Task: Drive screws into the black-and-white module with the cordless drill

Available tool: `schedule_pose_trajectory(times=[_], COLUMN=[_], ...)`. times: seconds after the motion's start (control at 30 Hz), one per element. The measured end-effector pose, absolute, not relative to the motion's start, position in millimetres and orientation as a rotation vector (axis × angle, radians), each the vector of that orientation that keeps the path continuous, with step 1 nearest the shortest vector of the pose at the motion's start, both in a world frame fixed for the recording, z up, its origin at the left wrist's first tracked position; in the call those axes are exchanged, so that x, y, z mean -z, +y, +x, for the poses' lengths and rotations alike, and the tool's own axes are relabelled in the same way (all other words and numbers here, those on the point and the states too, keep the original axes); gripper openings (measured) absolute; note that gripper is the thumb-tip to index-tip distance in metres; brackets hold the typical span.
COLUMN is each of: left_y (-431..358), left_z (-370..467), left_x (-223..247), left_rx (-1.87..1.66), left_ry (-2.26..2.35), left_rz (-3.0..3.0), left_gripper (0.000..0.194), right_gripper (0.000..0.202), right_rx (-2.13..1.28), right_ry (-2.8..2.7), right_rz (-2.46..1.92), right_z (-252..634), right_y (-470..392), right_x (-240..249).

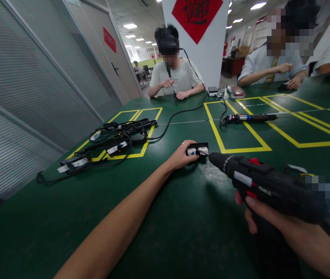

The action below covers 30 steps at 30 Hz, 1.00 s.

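My left hand (182, 154) is closed around a small black casing (203, 146) with white and blue parts in its face, holding it against the green table. In my right hand (272, 217) is a black and red cordless drill (254, 178), its handle wrapped by the fingers. The drill lies almost level and points left. Its thin bit (204, 154) reaches the right part of the casing's face; whether the tip touches a screw is too small to tell.
Black cabled devices (118, 137) lie in a heap on the left, over yellow tape outlines. A slim black tool with a cable (249, 118) lies inside taped lines (242, 149) farther right. Across the green table (182, 217), a person (176, 73) handles a screwdriver; another person (272, 69) sits right.
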<state>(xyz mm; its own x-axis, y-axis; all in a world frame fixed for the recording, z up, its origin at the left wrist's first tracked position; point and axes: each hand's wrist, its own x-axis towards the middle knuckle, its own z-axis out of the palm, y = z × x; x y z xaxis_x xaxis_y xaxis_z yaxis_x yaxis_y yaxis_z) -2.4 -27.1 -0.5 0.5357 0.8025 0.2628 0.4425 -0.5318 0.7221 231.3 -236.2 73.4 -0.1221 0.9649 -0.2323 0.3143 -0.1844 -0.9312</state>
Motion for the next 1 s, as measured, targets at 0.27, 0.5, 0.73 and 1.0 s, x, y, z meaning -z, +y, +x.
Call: schedule_pose_trajectory(times=[0.27,0.5,0.73,1.0], left_y=[-29,-29,-28,-27], left_z=[-1,-1,-3,-3], left_x=[-2,-3,-2,0], left_rx=[-0.768,-0.764,-0.77,-0.79], left_ry=[1.02,1.023,1.002,0.969], left_rz=[2.179,2.159,2.16,2.215], left_gripper=[0.05,0.051,0.051,0.05], right_gripper=[0.028,0.029,0.022,0.019], right_rx=[-1.313,-1.247,-1.254,-1.268], right_ry=[-1.455,-1.472,-1.443,-1.373], right_rz=[-1.563,-1.525,-1.45,-1.507], right_z=[234,230,232,221], right_y=[-236,-236,-235,-231], right_x=[-71,-75,-70,-80])
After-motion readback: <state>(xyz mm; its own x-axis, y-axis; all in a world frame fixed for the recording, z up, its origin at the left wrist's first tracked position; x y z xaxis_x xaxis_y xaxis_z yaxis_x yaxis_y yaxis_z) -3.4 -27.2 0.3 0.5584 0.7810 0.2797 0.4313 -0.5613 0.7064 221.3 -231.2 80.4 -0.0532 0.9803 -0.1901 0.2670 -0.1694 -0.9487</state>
